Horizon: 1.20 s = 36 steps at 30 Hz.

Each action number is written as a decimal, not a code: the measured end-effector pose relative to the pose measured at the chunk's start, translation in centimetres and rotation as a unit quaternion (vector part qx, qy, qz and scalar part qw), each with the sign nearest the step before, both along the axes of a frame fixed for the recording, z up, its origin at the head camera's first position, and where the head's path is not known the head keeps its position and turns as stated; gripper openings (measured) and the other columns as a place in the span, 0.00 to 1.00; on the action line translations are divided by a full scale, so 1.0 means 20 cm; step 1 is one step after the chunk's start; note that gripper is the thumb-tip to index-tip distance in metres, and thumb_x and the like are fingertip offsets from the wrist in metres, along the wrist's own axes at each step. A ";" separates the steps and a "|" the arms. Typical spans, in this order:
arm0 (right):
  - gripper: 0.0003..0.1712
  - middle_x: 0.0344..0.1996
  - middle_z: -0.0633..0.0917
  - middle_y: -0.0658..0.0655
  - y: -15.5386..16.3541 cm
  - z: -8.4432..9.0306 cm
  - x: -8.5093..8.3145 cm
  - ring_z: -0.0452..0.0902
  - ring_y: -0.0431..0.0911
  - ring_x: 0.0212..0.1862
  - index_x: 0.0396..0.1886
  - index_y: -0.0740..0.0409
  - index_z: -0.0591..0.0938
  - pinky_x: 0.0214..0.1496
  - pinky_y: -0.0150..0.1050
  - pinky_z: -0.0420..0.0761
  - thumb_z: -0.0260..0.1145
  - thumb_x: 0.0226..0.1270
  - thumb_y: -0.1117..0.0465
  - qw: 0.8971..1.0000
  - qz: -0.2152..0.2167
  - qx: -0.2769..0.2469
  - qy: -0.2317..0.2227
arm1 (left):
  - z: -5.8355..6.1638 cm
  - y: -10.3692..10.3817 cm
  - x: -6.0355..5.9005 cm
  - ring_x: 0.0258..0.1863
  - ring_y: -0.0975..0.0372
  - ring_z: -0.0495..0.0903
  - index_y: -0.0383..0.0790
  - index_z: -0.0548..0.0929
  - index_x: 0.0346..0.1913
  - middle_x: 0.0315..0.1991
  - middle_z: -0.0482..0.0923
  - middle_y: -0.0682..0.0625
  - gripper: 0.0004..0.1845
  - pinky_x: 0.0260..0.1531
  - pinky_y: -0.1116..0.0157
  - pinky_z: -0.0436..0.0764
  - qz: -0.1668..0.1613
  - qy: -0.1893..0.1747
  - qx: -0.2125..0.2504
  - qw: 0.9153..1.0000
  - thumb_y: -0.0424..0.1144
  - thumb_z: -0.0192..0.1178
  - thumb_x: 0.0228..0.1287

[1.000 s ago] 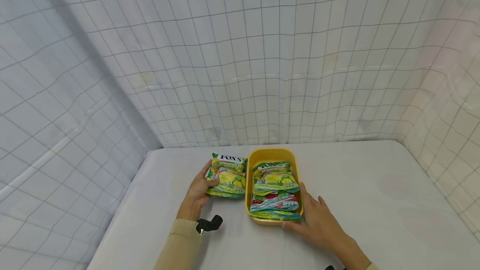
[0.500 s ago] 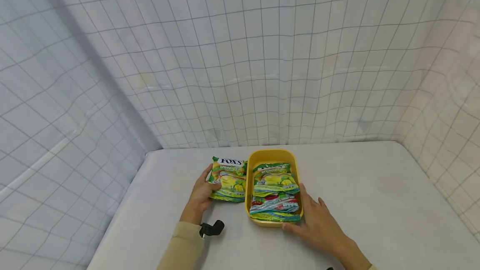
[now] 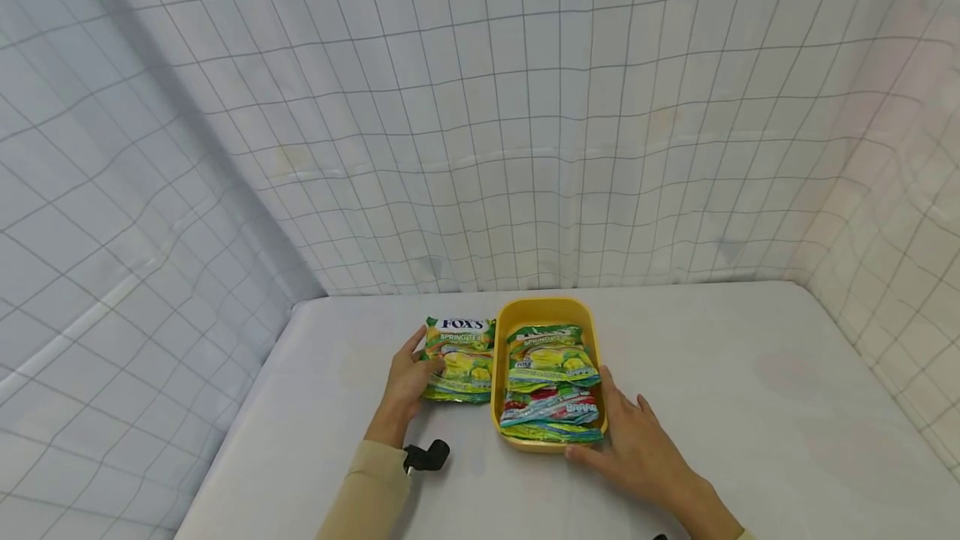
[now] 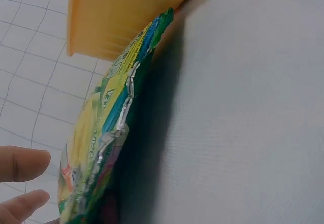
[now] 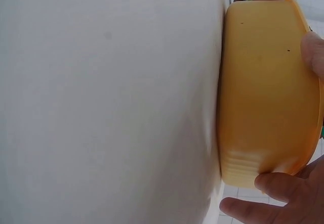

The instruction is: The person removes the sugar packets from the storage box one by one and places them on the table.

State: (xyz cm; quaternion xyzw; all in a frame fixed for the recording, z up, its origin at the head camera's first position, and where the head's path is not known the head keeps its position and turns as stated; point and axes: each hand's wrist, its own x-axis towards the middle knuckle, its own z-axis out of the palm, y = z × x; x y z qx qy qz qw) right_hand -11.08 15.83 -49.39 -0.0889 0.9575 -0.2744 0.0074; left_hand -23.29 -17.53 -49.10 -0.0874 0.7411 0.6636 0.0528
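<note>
A green-and-yellow candy bag [image 3: 467, 365], marked Fox's, lies on the white table beside the left wall of a yellow plastic tub [image 3: 546, 309]. My left hand [image 3: 408, 377] is at the bag's left edge, its thumb overlapping the front in the head view. In the left wrist view, straight fingers [image 4: 23, 164] point toward the bag, a small gap between. My right hand [image 3: 641, 444] rests against the tub's near right corner. Its thumb [image 5: 314, 52] touches the rim and a straight finger [image 5: 278, 183] meets the side wall; another extends past it.
Inside the tub are another green Fox's bag [image 3: 551, 357], a red-and-blue bag [image 3: 547, 407] and a further green one [image 3: 551, 432] at the near end. White gridded cloth [image 3: 480, 148] rises behind and beside the white table [image 3: 720, 365].
The loose candy bag has come a little nearer and straightened, now flat beside the tub. My left hand shifted slightly right and nearer with it. The right hand and tub hold their place.
</note>
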 end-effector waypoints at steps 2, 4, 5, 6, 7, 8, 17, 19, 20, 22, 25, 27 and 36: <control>0.75 0.70 0.72 0.68 0.00 0.00 0.00 0.67 0.61 0.71 0.82 0.65 0.46 0.73 0.67 0.54 0.71 0.53 0.25 1.000 0.000 -0.002 0.001 | 0.01 0.00 0.00 0.65 0.37 0.70 0.43 0.54 0.82 0.71 0.62 0.26 0.40 0.63 0.39 0.67 0.000 0.001 -0.022 1.000 0.29 0.58 0.72; 0.74 0.70 0.72 0.68 0.00 0.00 0.00 0.67 0.61 0.71 0.82 0.65 0.46 0.73 0.67 0.54 0.71 0.53 0.25 1.000 0.000 -0.004 0.003 | 0.03 0.00 0.00 0.69 0.35 0.64 0.42 0.53 0.82 0.72 0.60 0.26 0.39 0.67 0.35 0.60 0.003 0.001 -0.036 0.999 0.30 0.57 0.73; 0.74 0.70 0.72 0.68 0.00 0.00 0.00 0.67 0.61 0.71 0.82 0.65 0.46 0.73 0.68 0.54 0.72 0.53 0.26 1.000 0.001 -0.004 0.005 | 0.03 0.00 0.00 0.69 0.34 0.63 0.42 0.52 0.82 0.72 0.59 0.25 0.39 0.67 0.34 0.58 0.004 0.001 -0.042 0.999 0.31 0.57 0.73; 0.74 0.70 0.71 0.68 0.00 -0.01 0.00 0.67 0.61 0.71 0.82 0.65 0.45 0.73 0.68 0.54 0.71 0.53 0.26 1.000 0.002 -0.005 0.005 | 0.04 0.00 0.00 0.70 0.34 0.62 0.41 0.52 0.82 0.72 0.59 0.26 0.40 0.68 0.35 0.58 0.005 0.001 -0.046 0.999 0.31 0.57 0.73; 0.74 0.70 0.72 0.68 0.00 -0.01 0.00 0.67 0.61 0.71 0.82 0.65 0.45 0.73 0.68 0.54 0.72 0.53 0.26 1.000 0.002 -0.005 0.007 | 0.04 0.00 0.00 0.70 0.35 0.62 0.41 0.52 0.82 0.73 0.59 0.26 0.40 0.68 0.35 0.58 0.005 0.002 -0.051 0.999 0.31 0.57 0.73; 0.74 0.70 0.71 0.68 0.00 -0.01 0.00 0.67 0.61 0.71 0.82 0.64 0.45 0.73 0.68 0.54 0.72 0.54 0.26 1.000 0.003 -0.005 0.008 | 0.05 0.00 0.00 0.70 0.35 0.62 0.41 0.51 0.82 0.73 0.59 0.26 0.40 0.68 0.35 0.58 0.005 0.003 -0.054 0.999 0.31 0.56 0.73; 0.74 0.70 0.73 0.68 0.00 -0.01 0.00 0.67 0.61 0.71 0.82 0.66 0.46 0.72 0.68 0.55 0.72 0.54 0.27 1.000 0.004 -0.003 0.011 | 0.07 0.01 0.00 0.71 0.36 0.62 0.35 0.50 0.81 0.73 0.58 0.27 0.41 0.68 0.40 0.63 0.020 0.012 -0.077 0.997 0.29 0.57 0.71; 0.74 0.70 0.73 0.68 0.00 -0.01 0.00 0.68 0.61 0.71 0.82 0.65 0.46 0.72 0.68 0.55 0.72 0.54 0.26 1.000 0.005 -0.004 0.012 | 0.08 0.01 0.00 0.71 0.36 0.62 0.34 0.50 0.81 0.73 0.59 0.27 0.40 0.67 0.40 0.65 0.029 0.016 -0.085 0.996 0.29 0.56 0.71; 0.74 0.69 0.73 0.68 0.00 -0.01 0.00 0.68 0.61 0.71 0.82 0.65 0.45 0.72 0.68 0.55 0.72 0.54 0.27 1.000 0.006 -0.005 0.013 | 0.09 0.01 0.01 0.71 0.37 0.63 0.34 0.50 0.81 0.74 0.59 0.28 0.40 0.67 0.41 0.66 0.035 0.017 -0.087 0.995 0.29 0.55 0.71; 0.74 0.70 0.73 0.68 0.00 -0.01 -0.01 0.68 0.61 0.71 0.82 0.65 0.45 0.72 0.68 0.56 0.72 0.54 0.26 1.000 0.007 -0.006 0.015 | 0.11 0.01 0.01 0.71 0.38 0.63 0.34 0.50 0.81 0.74 0.59 0.29 0.39 0.66 0.42 0.67 0.044 0.024 -0.091 0.995 0.28 0.54 0.71; 0.74 0.70 0.72 0.68 0.00 -0.02 -0.01 0.67 0.61 0.71 0.82 0.65 0.45 0.72 0.68 0.56 0.71 0.53 0.26 1.000 0.006 -0.008 0.015 | 0.14 0.02 0.01 0.71 0.39 0.63 0.35 0.51 0.81 0.76 0.57 0.31 0.39 0.66 0.42 0.67 0.052 0.033 -0.094 0.994 0.28 0.52 0.71; 0.75 0.70 0.72 0.68 0.00 -0.02 -0.01 0.67 0.61 0.71 0.82 0.65 0.45 0.72 0.68 0.55 0.71 0.53 0.25 1.000 0.005 -0.009 0.014 | 0.16 0.02 0.01 0.71 0.40 0.64 0.36 0.51 0.81 0.76 0.56 0.32 0.39 0.65 0.42 0.68 0.055 0.039 -0.091 0.994 0.29 0.52 0.71; 0.74 0.70 0.72 0.67 0.01 -0.02 -0.01 0.67 0.60 0.72 0.82 0.64 0.44 0.72 0.69 0.55 0.71 0.54 0.25 1.000 0.009 -0.014 0.009 | 0.20 0.06 0.02 0.70 0.40 0.65 0.38 0.52 0.81 0.76 0.57 0.33 0.38 0.64 0.44 0.70 0.040 0.058 -0.052 0.996 0.30 0.54 0.73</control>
